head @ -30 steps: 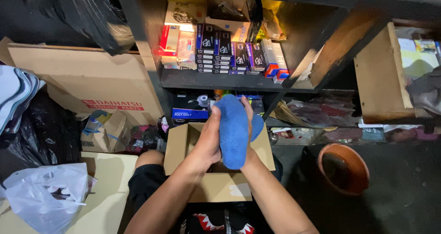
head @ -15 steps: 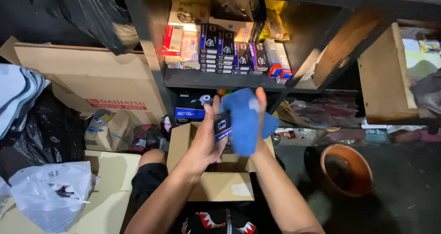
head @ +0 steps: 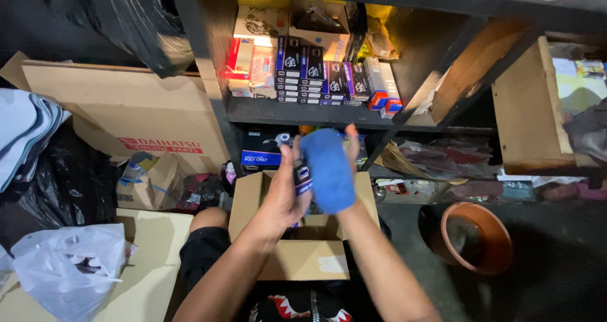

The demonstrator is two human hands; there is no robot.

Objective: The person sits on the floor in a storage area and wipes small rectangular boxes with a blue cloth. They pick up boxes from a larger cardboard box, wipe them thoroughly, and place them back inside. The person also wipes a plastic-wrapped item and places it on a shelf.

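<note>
Your left hand (head: pixel 278 199) clamps a small dark box (head: pixel 302 173) above the open carton (head: pixel 297 246); your right hand (head: pixel 348 151) presses a soft blue cloth (head: pixel 327 167) against it (light, stiff-cornered). Grip its edges.

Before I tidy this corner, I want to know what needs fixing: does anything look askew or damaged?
Yes. A wooden drawer at the right sits tilted and pulled clear of the shelf unit. A small taped carton on the floor at the left is crumpled and torn open. The open cardboard box on the lap looks sound.
</note>
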